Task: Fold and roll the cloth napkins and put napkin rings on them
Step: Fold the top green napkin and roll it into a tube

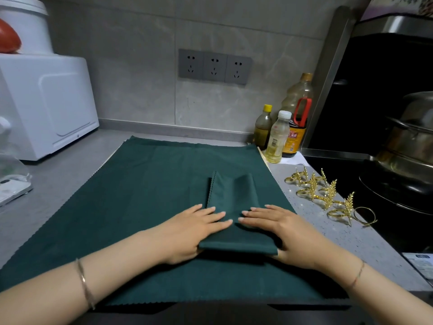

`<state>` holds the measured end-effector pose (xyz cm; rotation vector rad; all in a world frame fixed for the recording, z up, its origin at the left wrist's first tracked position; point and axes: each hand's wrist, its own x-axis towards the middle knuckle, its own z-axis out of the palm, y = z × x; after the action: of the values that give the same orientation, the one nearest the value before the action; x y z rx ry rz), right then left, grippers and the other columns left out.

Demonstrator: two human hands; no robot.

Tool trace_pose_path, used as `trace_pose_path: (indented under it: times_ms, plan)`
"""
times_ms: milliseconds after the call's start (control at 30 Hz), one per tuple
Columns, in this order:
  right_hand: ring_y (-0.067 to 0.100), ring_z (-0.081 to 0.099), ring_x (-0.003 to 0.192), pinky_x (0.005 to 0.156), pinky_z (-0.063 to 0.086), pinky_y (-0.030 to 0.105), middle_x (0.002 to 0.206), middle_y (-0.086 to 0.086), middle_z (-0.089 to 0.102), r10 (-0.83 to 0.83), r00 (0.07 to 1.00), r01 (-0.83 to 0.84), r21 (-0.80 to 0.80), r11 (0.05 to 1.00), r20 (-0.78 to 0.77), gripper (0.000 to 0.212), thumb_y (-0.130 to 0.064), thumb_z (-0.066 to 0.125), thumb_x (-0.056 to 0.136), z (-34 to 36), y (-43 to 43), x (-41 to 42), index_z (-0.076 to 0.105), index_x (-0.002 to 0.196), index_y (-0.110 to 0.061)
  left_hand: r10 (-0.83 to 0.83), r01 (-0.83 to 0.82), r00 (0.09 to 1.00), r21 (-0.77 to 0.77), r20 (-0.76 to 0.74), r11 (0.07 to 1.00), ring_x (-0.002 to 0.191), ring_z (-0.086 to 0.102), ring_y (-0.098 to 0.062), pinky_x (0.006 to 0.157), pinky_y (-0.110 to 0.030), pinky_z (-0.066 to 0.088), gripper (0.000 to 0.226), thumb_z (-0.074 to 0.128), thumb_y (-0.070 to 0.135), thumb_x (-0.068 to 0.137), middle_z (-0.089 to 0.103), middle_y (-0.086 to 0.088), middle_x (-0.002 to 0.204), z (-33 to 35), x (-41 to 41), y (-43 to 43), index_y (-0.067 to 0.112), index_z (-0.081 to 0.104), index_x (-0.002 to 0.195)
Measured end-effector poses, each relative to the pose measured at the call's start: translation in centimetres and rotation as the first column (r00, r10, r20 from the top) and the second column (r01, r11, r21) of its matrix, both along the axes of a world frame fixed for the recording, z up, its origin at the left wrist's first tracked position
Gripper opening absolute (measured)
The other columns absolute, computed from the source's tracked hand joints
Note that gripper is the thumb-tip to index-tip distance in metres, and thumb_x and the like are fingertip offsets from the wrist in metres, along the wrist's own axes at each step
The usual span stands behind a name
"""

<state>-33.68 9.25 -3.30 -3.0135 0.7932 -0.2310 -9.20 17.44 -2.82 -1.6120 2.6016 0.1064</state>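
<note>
A dark green napkin (232,195), folded into a narrow strip, lies on top of a larger flat green cloth (140,195) spread over the counter. The strip's near end is turned over into a thick fold (236,245). My left hand (199,228) and my right hand (278,231) lie flat on that near end, fingers straight and fingertips almost meeting at the middle, thumbs at the fold's near edge. Several gold leaf-shaped napkin rings (328,195) sit on the counter to the right of the cloth.
Three bottles (278,137) of oil and sauce stand at the back right. A black stove (386,207) with a steel pot (412,141) is on the right. A white appliance (44,102) stands at the back left, a phone (11,186) at the left edge.
</note>
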Motion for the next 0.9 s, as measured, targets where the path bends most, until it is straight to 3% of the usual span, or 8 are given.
trace_pose_path:
  times_ms: [133,233,400,500,567,667,800,900]
  plan:
    - [-0.015,0.015,0.134,0.112,0.0,0.009,0.15,-0.024,0.025,-0.067,0.998,0.067,0.038,0.997,0.0,0.057,-0.048,0.051,0.088,-0.9,-0.6,-0.5,0.033,0.142,-0.043,0.03,-0.03,1.0,-0.071,-0.002,0.997,0.146,0.002,-0.01,0.116,-0.025,-0.003,0.067,0.042,0.036,0.096,-0.002,0.006,0.159,-0.5,0.3,-0.5,0.035,0.001,0.15]
    - [-0.019,0.017,0.128,0.108,0.003,0.003,0.143,-0.03,0.026,-0.089,0.995,0.085,0.085,0.993,0.053,0.053,-0.038,0.056,0.089,-1.0,-0.8,-0.4,0.039,0.139,-0.045,0.071,-0.074,0.997,-0.127,-0.028,0.989,0.141,0.018,-0.009,0.114,-0.022,0.009,0.063,0.043,0.041,0.095,0.015,0.009,0.157,-0.5,1.0,-1.8,0.031,0.015,0.15]
    - [-0.019,0.042,0.118,0.101,0.033,0.009,0.125,-0.033,0.052,-0.217,0.935,0.122,0.319,0.94,0.28,0.04,-0.019,0.067,0.086,-1.5,-1.7,-0.3,0.062,0.119,-0.041,0.062,-0.115,0.975,-0.246,-0.216,0.962,0.115,0.047,-0.006,0.098,-0.019,0.029,0.043,0.056,0.032,0.09,0.058,0.017,0.124,-0.5,2.2,-3.9,0.035,0.05,0.132]
    - [-0.008,0.063,0.089,0.08,0.048,0.016,0.093,-0.021,0.071,-0.346,0.853,0.146,0.458,0.877,0.391,0.013,-0.022,0.07,0.084,-1.2,-2.5,0.3,0.075,0.095,-0.027,0.138,-0.255,0.878,-0.205,-0.457,0.945,0.086,0.053,-0.003,0.082,-0.02,0.038,0.024,0.063,0.029,0.086,0.062,0.012,0.093,-0.9,2.4,-4.7,0.037,0.067,0.109]
    - [0.0,0.051,0.061,0.059,0.041,0.025,0.065,-0.013,0.06,-0.411,0.79,0.156,0.499,0.852,0.455,0.036,-0.039,0.064,0.085,-0.9,-3.0,1.0,0.068,0.072,-0.005,0.184,-0.346,0.793,-0.181,-0.581,0.921,0.066,0.05,-0.001,0.065,-0.02,0.038,0.007,0.067,0.04,0.083,0.057,0.015,0.069,-1.1,2.2,-5.3,0.034,0.071,0.084]
    - [0.002,0.045,0.055,0.054,0.039,0.021,0.059,-0.001,0.052,-0.518,0.684,0.161,0.586,0.794,0.514,0.042,-0.032,0.062,0.089,-0.9,-4.0,2.2,0.059,0.074,0.008,0.288,-0.482,0.66,-0.097,-0.694,0.871,0.049,0.044,-0.002,0.051,-0.018,0.03,0.042,0.07,0.045,0.079,0.05,0.017,0.047,-1.7,2.0,-6.2,0.025,0.049,0.05]
    - [-0.002,0.047,0.039,0.043,0.043,0.014,0.048,-0.009,0.057,-0.684,0.552,0.217,0.71,0.67,0.477,0.01,-0.015,0.07,0.085,-1.1,-5.5,3.5,0.061,0.083,-0.011,0.429,-0.553,0.513,0.096,-0.743,0.828,0.048,0.03,-0.008,0.052,-0.022,0.03,0.045,0.072,0.042,0.077,0.041,0.008,0.049,-1.7,1.4,-7.1,0.016,0.045,0.052]
    - [0.0,0.047,0.034,0.036,0.04,0.015,0.057,0.0,0.057,-0.731,0.52,0.215,0.76,0.613,0.442,0.018,-0.005,0.071,0.081,-0.9,-6.0,3.9,0.055,0.087,-0.01,0.495,-0.567,0.491,0.168,-0.717,0.806,0.042,0.033,-0.007,0.051,-0.022,0.031,0.041,0.074,0.041,0.075,0.043,0.005,0.049,-1.5,1.3,-7.2,0.017,0.051,0.051]
